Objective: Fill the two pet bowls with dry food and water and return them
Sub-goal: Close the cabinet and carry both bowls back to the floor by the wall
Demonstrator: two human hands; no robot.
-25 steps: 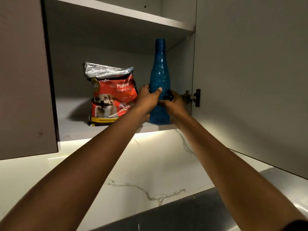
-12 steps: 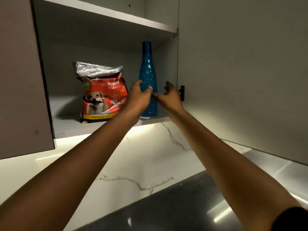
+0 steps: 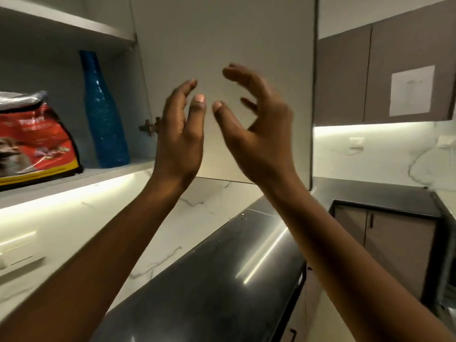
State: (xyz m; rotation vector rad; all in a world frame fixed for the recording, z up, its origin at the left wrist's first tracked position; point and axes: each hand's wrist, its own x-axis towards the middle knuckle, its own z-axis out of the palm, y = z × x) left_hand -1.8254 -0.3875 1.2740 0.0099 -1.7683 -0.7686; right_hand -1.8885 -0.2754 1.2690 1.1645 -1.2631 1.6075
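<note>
Hovering both hands empty in front of the open cabinet door (image 3: pixel 222 33), nothing held. Left to right: red puppy food bag (image 3: pixel 37 141) sits on the lower shelf (image 3: pixel 98 175) at far left, foil top crumpled, upright, partly cut off by the frame edge. Just beside it to the right stands the tall blue bottle (image 3: pixel 104 114), upright, near the shelf's right end and the door hinge (image 3: pixel 148 127). Bag and bottle look close, can't tell if touching. Left hand (image 3: pixel 180 134) raised, fingers (image 3: pixel 190 87) loosely spread and curled, gripping nothing. Right hand (image 3: pixel 256 129) same, clawed open, thumb near the left thumb but apart. Both are clear of the shelf, well right of bag and bottle. Dark glossy desk (image 3: pixel 222 280) below, bare in view. More cabinets far right, one with a white paper sheet (image 3: pixel 410 91) stuck on it.

No pet bowls in view, so fill state can't be judged. Step looks like either fetching supplies or having put them away; can't tell which from here. If fetching, next move means reaching back left to the bag or bottle, closing a full grip round it, lifting clear of the shelf lip. If finished, swing the door shut.
</note>
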